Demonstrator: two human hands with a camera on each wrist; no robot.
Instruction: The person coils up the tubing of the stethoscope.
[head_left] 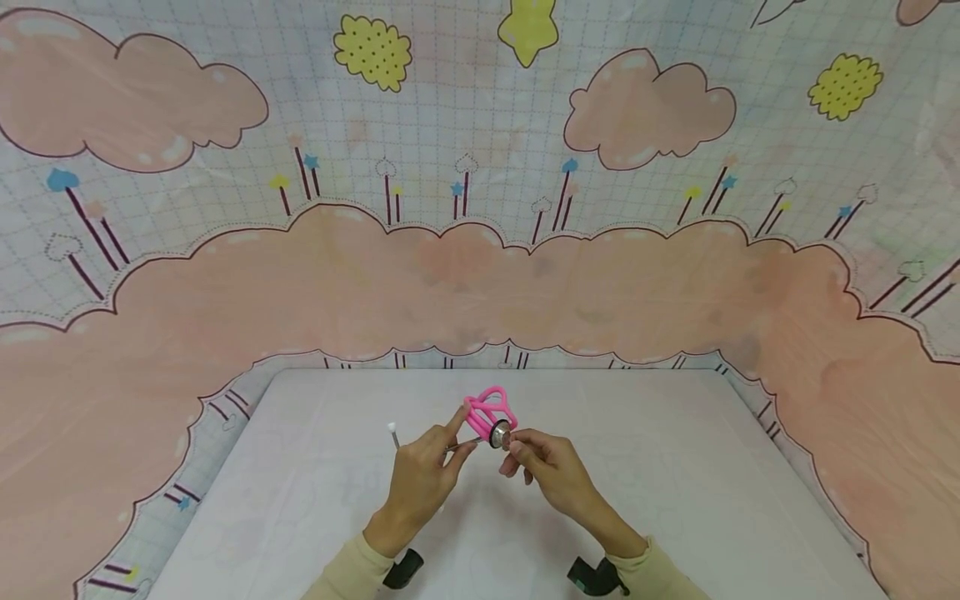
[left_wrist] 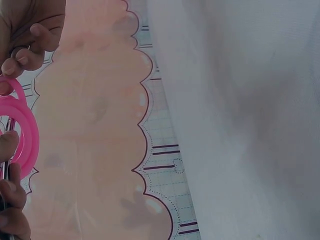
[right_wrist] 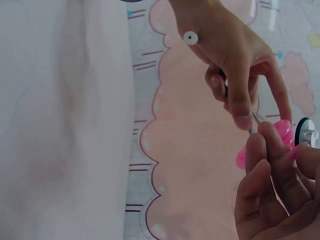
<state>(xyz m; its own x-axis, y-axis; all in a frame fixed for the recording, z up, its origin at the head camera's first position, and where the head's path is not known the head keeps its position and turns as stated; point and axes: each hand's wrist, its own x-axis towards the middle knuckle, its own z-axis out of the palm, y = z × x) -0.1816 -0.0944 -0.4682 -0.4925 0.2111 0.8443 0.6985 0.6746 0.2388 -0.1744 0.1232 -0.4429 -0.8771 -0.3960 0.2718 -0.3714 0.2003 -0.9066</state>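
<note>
A stethoscope with coiled pink tubing [head_left: 491, 402] is held up above the white table, between both hands. My left hand [head_left: 422, 473] grips its metal ear tubes, the index finger reaching up against the pink loops. One white ear tip [head_left: 392, 427] sticks out past the back of that hand. With thumb and fingers, my right hand [head_left: 553, 472] pinches the stethoscope by the round metal chest piece [head_left: 500, 433], which has a dark rim. The right wrist view shows the chest piece [right_wrist: 306, 131] at its right edge, by the right thumb. Fingers hide part of the tubing.
Beneath the hands spreads a white tabletop [head_left: 675, 467]. A cloth backdrop [head_left: 480, 283] printed with peach clouds and stars hangs behind and around it. Black wrist devices sit at the left cuff and the right cuff.
</note>
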